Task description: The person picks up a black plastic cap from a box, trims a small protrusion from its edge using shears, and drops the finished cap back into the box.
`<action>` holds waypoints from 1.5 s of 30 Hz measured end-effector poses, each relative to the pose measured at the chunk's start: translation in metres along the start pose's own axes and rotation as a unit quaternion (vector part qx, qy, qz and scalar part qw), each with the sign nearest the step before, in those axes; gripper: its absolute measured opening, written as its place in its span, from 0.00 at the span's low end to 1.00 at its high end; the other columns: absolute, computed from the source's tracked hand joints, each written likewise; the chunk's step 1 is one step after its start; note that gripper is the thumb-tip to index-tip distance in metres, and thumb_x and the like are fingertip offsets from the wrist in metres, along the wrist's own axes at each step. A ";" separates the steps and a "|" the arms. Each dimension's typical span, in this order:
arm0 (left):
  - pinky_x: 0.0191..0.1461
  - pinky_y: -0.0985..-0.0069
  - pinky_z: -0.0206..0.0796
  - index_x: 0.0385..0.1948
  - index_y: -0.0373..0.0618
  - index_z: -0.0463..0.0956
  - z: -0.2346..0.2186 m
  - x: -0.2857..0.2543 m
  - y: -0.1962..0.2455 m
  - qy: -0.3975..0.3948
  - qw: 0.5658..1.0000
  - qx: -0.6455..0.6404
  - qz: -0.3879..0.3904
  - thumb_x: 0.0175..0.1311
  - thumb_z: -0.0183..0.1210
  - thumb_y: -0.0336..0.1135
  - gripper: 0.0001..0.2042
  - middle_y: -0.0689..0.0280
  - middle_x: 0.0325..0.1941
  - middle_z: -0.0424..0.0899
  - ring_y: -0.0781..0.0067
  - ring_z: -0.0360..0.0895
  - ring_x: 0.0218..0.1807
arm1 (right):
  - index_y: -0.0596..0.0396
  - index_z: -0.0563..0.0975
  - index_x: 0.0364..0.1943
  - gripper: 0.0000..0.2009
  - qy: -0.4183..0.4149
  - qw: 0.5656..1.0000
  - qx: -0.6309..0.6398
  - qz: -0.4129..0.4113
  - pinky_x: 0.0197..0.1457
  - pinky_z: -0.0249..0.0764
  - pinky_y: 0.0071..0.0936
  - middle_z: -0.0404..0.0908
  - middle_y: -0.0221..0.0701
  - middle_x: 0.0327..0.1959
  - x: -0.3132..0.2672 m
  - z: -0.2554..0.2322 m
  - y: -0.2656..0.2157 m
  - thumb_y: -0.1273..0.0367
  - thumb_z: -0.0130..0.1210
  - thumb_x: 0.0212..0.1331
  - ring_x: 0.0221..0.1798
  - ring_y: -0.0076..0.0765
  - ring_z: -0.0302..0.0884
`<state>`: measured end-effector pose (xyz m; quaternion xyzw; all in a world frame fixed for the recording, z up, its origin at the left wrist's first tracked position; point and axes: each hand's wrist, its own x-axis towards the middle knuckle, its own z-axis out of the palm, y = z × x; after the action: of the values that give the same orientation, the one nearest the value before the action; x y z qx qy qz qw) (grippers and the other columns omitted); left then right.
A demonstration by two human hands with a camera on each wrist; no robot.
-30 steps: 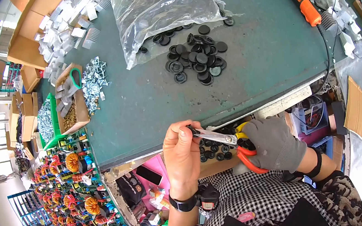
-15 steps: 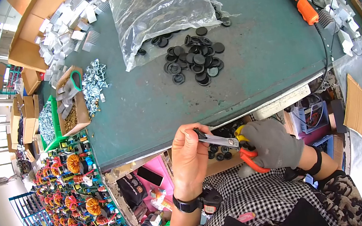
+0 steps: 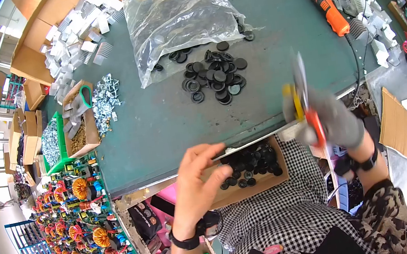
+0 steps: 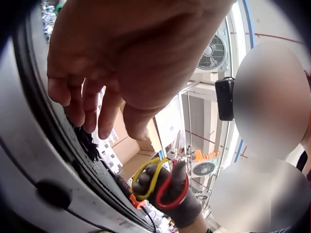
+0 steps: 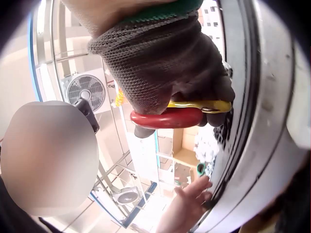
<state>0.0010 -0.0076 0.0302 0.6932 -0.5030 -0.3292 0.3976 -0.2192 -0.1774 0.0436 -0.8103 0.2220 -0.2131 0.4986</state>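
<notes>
gripping the shears [image 3: 316, 124] by their red and yellow handles, the gloved right hand [image 3: 336, 119] has its fingers curled round the loops, with the blades [image 3: 301, 74] rising beyond the fingertips over the green table [image 3: 162, 127]; they look blurred in the head view. the bare left hand [image 3: 194, 184] is released, its fingers loosely extended and the thumb apart from them, near the table's front edge. just beside that thumb, on the side towards the right hand, is a cardboard box [image 3: 269, 186] holding black caps [image 3: 257, 160]. past the fingers of both hands, a pile of black discs [image 3: 218, 75] lies on the table, in front of a clear plastic bag [image 3: 180, 18]. beyond the right hand's fingers is an orange and black tool [image 3: 337, 20]; farther out from the left fingers lie heaped metal pieces [image 3: 105, 102], beside an open carton [image 3: 93, 134].
</notes>
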 end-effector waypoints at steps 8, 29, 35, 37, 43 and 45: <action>0.46 0.70 0.64 0.43 0.42 0.75 -0.034 0.098 0.001 0.082 0.945 0.261 0.177 0.58 0.48 0.26 0.12 0.56 0.41 0.75 0.57 0.72 0.44 | 0.55 0.69 0.48 0.28 -0.002 0.996 -0.064 -0.056 0.46 0.70 0.30 0.76 0.43 0.39 0.106 0.003 0.039 0.54 0.62 0.46 0.42 0.45 0.75; 0.56 0.57 0.55 0.46 0.34 0.67 -0.025 0.234 -0.039 0.281 0.900 0.274 0.191 0.56 0.53 0.34 0.18 0.45 0.50 0.65 0.43 0.61 0.52 | 0.51 0.66 0.51 0.30 0.001 0.930 -0.368 -0.005 0.53 0.65 0.37 0.76 0.42 0.44 0.226 0.003 0.030 0.47 0.54 0.48 0.51 0.48 0.71; 0.55 0.59 0.57 0.45 0.37 0.70 -0.035 0.221 -0.029 0.255 0.935 0.222 0.104 0.58 0.51 0.35 0.15 0.47 0.48 0.69 0.44 0.66 0.50 | 0.51 0.65 0.52 0.34 0.088 0.947 -0.304 0.061 0.50 0.68 0.39 0.76 0.44 0.43 0.225 0.007 0.035 0.44 0.55 0.46 0.47 0.52 0.73; 0.54 0.59 0.57 0.45 0.38 0.70 -0.026 0.243 -0.043 0.309 0.900 0.276 0.136 0.58 0.51 0.35 0.15 0.48 0.47 0.69 0.45 0.67 0.49 | 0.51 0.66 0.52 0.33 0.056 0.950 -0.299 0.078 0.49 0.68 0.39 0.76 0.44 0.43 0.240 0.009 0.022 0.44 0.55 0.47 0.47 0.52 0.73; 0.43 0.59 0.60 0.32 0.39 0.72 -0.025 0.242 -0.057 0.184 0.930 0.240 0.209 0.58 0.51 0.34 0.08 0.51 0.37 0.73 0.48 0.69 0.41 | 0.55 0.67 0.47 0.27 -0.030 0.982 -0.182 -0.036 0.45 0.68 0.38 0.75 0.45 0.37 0.230 0.028 0.040 0.49 0.54 0.51 0.42 0.52 0.74; 0.40 0.58 0.59 0.29 0.37 0.71 -0.020 0.229 -0.054 0.183 0.945 0.149 0.226 0.59 0.51 0.34 0.09 0.52 0.32 0.73 0.49 0.70 0.38 | 0.54 0.67 0.48 0.28 -0.028 0.985 -0.164 -0.043 0.44 0.68 0.36 0.75 0.44 0.38 0.218 0.031 0.038 0.49 0.56 0.50 0.41 0.50 0.74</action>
<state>0.1046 -0.2138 -0.0208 0.6610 -0.6083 -0.0194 0.4389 -0.0302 -0.2952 0.0235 -0.8956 0.2051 -0.1720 0.3553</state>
